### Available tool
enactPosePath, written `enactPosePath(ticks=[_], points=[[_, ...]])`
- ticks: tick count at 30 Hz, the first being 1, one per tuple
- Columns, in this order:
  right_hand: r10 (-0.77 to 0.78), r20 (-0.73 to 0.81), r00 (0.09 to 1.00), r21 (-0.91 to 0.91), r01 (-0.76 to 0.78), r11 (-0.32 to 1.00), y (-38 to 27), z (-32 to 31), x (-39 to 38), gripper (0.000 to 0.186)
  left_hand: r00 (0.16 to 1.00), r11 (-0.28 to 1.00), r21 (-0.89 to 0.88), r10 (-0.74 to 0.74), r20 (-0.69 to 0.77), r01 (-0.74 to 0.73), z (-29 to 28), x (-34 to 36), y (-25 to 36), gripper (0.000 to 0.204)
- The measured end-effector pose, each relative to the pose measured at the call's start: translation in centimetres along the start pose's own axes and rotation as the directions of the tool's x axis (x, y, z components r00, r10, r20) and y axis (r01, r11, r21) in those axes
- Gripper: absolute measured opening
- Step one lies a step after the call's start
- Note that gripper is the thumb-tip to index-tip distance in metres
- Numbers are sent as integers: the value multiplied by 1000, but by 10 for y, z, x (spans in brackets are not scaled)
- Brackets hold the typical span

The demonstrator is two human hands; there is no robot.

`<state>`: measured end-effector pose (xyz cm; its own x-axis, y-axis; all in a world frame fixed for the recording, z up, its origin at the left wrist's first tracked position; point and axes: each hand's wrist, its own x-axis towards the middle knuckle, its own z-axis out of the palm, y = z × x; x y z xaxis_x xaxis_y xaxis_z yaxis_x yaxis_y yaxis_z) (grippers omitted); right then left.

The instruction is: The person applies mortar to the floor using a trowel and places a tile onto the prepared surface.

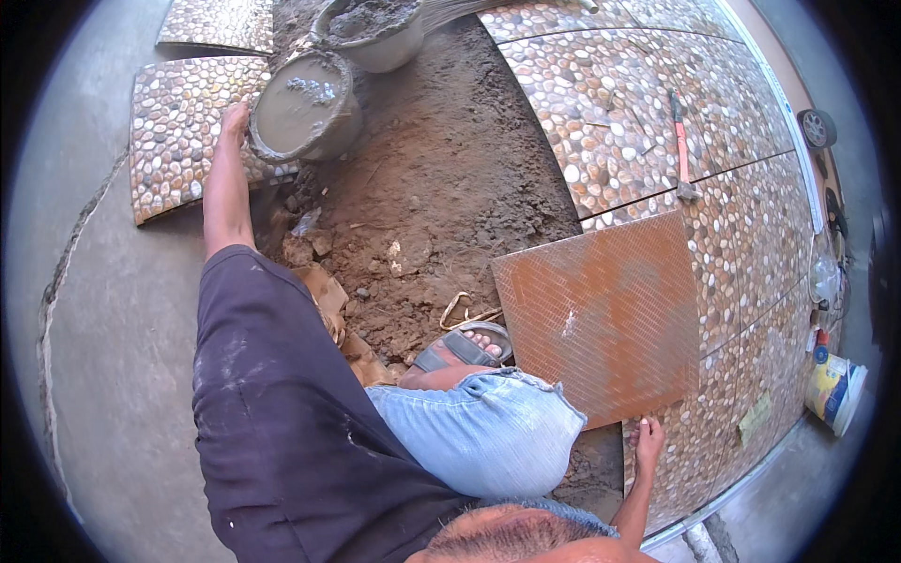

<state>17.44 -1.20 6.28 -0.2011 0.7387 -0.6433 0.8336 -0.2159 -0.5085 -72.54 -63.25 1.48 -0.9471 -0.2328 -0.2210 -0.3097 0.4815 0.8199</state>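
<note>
My left arm, in a dark sleeve, stretches to the far left, and my left hand (pixel 235 117) is closed at the rim of a bucket (pixel 340 141) of wet grey cement mix. That bucket stands beside a loose pebble-patterned tile (pixel 169 141). At the lower right, my right hand (pixel 648 437) has its fingers curled, close by the near edge of a square brown tile (pixel 601 310) with its gridded back facing up. Whether those fingers touch that edge or hold something small, I cannot tell. The brown tile lies partly over laid pebble-patterned tiles (pixel 760 211).
A second bucket (pixel 394 52) of mortar stands behind the first. Rough brown soil (pixel 422 169) runs up the middle. A hammer (pixel 682 150) with a red handle lies on the laid tiles. My sandalled foot (pixel 469 347) rests on the soil. A paint bucket (pixel 835 394) is at the right.
</note>
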Motion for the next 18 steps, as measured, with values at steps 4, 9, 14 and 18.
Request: enactPosePath(ticks=[4,9,14,18], points=[[-90,-42,995,-189,81,979,23,-16,9,22,999,997,67,41,-23,-39,30,5,-6,26],[-73,10,997,-250,73,965,3,-4,16,20,982,957,223,173,80,-187,9,20,-12,17],[-144,33,989,-282,147,948,-10,0,19,14,989,987,159,1,147,-25,-11,3,10,24],[-150,38,988,-272,154,950,-3,-3,25,12,972,978,-190,-43,229,88,-10,-17,18,29]])
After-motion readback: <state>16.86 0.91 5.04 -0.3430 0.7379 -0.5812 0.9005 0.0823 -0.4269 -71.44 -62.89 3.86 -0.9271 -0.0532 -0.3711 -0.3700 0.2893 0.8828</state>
